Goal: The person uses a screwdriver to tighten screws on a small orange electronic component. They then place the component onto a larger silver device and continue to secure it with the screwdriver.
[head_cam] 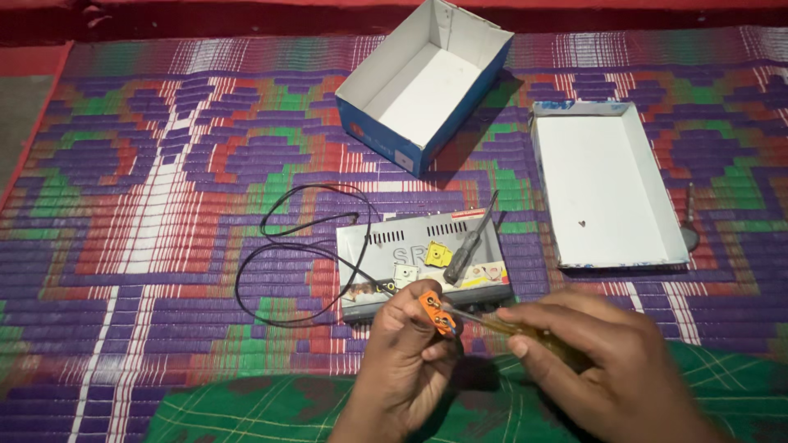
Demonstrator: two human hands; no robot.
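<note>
In the head view, the left hand (406,361) had its fingers (430,351) curled shut around a small orange plug (436,312), pinching it between thumb and fingertips just above the person's lap. The plug was bright orange, blocky, with two small metal screw points showing on its upper face. The right hand (603,361) was closed around the yellow handle of a screwdriver (492,322), whose thin shaft ran left so that its tip met the plug. Both hands hovered over a green checked cloth (271,410) at the bottom of the frame.

Just beyond the hands a grey metal unit (410,246) lay flat on the mat (148,205), which was woven in purple, red, green and white. On top of the unit sat a yellow piece (437,255) and a white piece (404,273), and a second screwdriver (472,242) with a dark handle lay slanted across it. A thin black wire (279,246) looped from the unit out to the left.

Farther back stood an open blue box (423,82) with a white inside, tilted at an angle. To the right its shallow lid (607,189) lay open side up, well apart from the unit, with a tiny dark bit inside. A slim metal tool (689,221) lay just right of the lid.
</note>
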